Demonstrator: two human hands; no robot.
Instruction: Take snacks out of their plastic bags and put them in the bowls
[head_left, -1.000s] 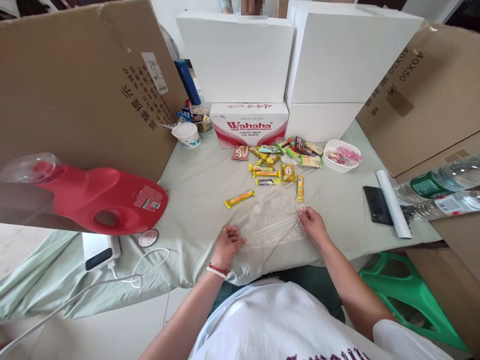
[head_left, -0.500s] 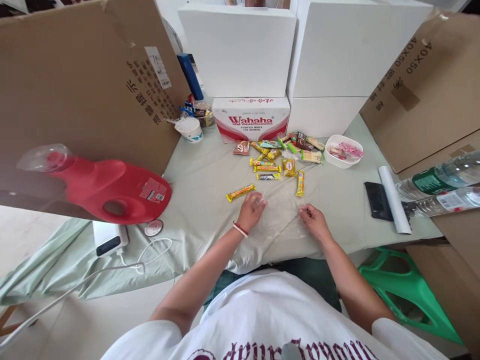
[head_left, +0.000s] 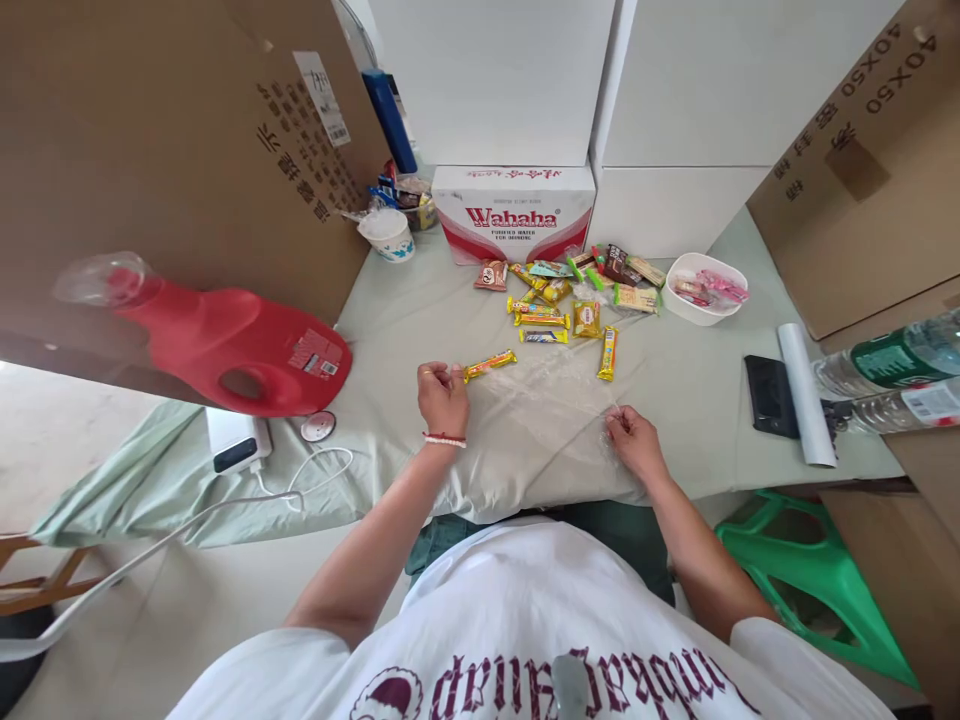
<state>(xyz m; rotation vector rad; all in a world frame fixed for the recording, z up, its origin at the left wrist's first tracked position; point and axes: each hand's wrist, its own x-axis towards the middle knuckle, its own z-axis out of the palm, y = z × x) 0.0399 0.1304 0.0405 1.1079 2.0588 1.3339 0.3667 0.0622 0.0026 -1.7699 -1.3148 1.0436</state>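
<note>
A thin, clear plastic bag (head_left: 544,400) spreads flat over the cloth between my two hands. My left hand (head_left: 444,400), with a red and white bracelet at its wrist, is closed at the bag's left side. Its fingertips overlap the near end of a yellow-wrapped snack bar (head_left: 491,364); what they pinch is partly hidden. At the bag's right edge, my right hand (head_left: 634,440) pinches the plastic between thumb and fingers. Another yellow snack bar (head_left: 607,354) lies upright in view beyond the right hand. Farther back are several wrapped snacks, including a gold packet (head_left: 586,318).
A white bowl (head_left: 694,312) with pink packets stands right of the snacks. Behind them is a Wahaha box (head_left: 514,215). A red jug (head_left: 247,350) and a paper cup (head_left: 388,240) are leftward; a phone (head_left: 770,395), a white roll (head_left: 806,395) and bottles lie right.
My left hand has moved left, away from my right hand, and the plastic is spread wider. My right hand stays at the bag's right edge. The camera view has tilted slightly down.
</note>
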